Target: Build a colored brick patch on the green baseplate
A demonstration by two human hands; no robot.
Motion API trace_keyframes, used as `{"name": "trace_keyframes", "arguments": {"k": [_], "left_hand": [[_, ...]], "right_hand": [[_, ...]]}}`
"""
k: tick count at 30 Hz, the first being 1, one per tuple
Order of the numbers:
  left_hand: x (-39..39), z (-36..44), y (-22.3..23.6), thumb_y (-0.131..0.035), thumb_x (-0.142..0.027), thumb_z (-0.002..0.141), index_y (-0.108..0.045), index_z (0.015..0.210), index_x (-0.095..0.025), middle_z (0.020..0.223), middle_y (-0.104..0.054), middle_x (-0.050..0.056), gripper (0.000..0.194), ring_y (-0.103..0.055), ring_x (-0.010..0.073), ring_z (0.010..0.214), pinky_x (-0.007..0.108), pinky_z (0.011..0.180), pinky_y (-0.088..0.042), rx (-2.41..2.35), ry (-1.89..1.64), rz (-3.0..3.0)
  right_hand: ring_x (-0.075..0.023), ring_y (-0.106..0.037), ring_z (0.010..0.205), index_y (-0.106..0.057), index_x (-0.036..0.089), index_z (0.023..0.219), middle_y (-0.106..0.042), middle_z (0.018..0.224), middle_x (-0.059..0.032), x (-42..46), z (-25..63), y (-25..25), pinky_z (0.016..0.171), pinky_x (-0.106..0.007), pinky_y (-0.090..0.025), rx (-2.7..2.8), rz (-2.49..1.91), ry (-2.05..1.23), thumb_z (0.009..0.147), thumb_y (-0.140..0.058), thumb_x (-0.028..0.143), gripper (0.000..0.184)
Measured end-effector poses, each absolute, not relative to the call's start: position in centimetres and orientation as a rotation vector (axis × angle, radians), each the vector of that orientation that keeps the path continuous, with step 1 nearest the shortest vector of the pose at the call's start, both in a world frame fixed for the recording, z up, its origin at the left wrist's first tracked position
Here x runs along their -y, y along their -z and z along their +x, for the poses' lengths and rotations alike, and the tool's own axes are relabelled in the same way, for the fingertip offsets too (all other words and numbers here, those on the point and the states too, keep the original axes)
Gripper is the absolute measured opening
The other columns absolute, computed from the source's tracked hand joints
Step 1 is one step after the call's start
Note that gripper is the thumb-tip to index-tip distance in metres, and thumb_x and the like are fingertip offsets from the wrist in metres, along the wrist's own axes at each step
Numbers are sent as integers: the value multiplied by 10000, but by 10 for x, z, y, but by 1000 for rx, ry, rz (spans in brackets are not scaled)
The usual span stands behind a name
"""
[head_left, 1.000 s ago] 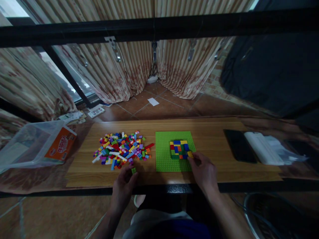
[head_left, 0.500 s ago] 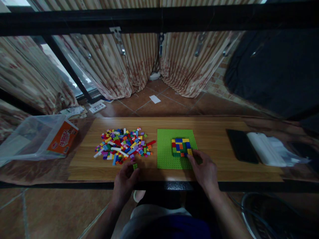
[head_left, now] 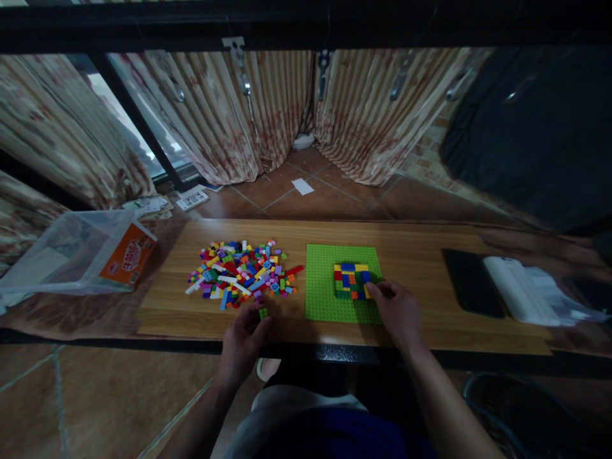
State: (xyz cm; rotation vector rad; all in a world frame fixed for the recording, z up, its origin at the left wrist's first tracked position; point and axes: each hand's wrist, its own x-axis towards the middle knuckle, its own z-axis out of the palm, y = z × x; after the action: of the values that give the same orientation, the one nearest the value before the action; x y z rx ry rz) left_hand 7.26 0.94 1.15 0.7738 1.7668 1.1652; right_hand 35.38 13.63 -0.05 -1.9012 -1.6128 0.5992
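My left hand [head_left: 243,335] is just in front of the pile of loose toy bricks, thumb and fingers closed around a small lime green brick [head_left: 262,312]. A low, multicoloured brick build [head_left: 351,280] stands on the lime green baseplate [head_left: 318,309], with blue, yellow, red and green bricks showing. At the build's front right corner is a yellow brick [head_left: 368,293], and the fingertips of my right hand [head_left: 396,309] are closed on it. Those fingers partly cover that corner.
The loose brick pile [head_left: 243,271] spreads over the left of the wooden board [head_left: 165,312]. A clear plastic box [head_left: 71,248] with an orange label stands at far left. At right lie a black flat object [head_left: 471,280] and a white object [head_left: 516,290] with clear plastic.
The whole view has shifted slightly. My right fingers stay at the build's front right corner and cover more of the yellow brick. My left hand still holds the green brick.
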Motion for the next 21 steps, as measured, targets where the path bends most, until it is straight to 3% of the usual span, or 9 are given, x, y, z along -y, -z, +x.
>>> {"name": "trace_keyframes", "arguments": {"k": [9,16,21], "left_hand": [[-7,71,-6,-690,-493,740,-565,1078,-175,660,-603,-37,481,-585,134,563,216,506,-454,-1769,-1133,800],[-8,74,-9,-690,-468,737,-560,1078,-173,774,-643,-8,469,-612,140,613,234,544,-491,-1780,-1157,777],[-5,74,-5,-696,-459,730,-531,1105,-184,770,-656,-10,494,-632,151,631,234,548,-489,-1751,-1229,767]], "right_hand": [[-210,-587,671,-653,192,736,-680,747,-77,-134,352,3,638,-325,-392,1674,-1866,-571,816,-494,688,527],[-236,-557,805,-615,202,753,-648,825,-104,-126,347,16,702,-344,-389,1816,-1848,-294,927,-276,649,587],[-242,-571,826,-623,204,761,-654,839,-107,-129,348,16,720,-350,-407,1836,-1825,-305,921,-291,652,581]]}}
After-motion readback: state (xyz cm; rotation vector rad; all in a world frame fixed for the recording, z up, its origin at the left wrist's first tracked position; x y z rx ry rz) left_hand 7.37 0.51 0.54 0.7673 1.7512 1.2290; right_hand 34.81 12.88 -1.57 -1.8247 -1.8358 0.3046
